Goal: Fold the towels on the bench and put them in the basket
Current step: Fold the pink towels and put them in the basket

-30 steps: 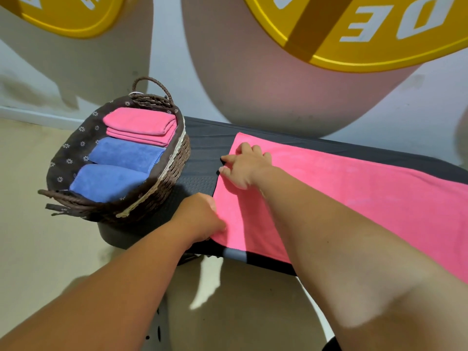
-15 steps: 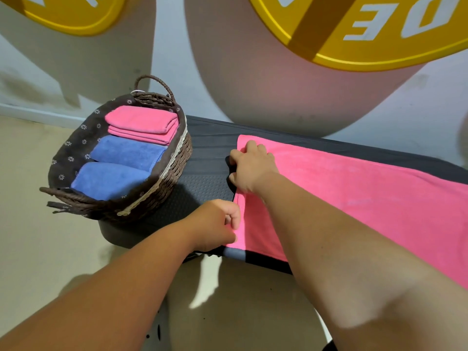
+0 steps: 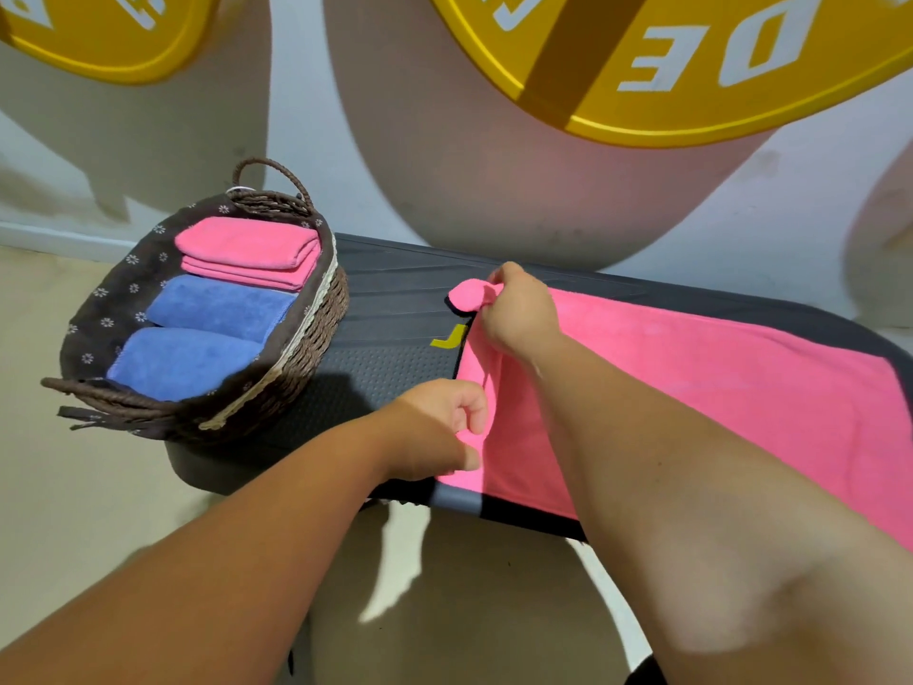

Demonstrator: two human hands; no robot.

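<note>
We pinch the pink towel (image 3: 716,388), lying flat on the bench (image 3: 395,289), at its end corners: left hand (image 3: 435,430) fingers near, right hand (image 3: 518,313) fingers far. Uneven pull would skew the fold; a weak pinch would drop a corner.

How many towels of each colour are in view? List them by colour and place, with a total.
Pink folded towels, stacked in the basket: apparently 2
Blue folded towels in it: 2
Pink towel spread on the bench: 1
Total: 5
</note>
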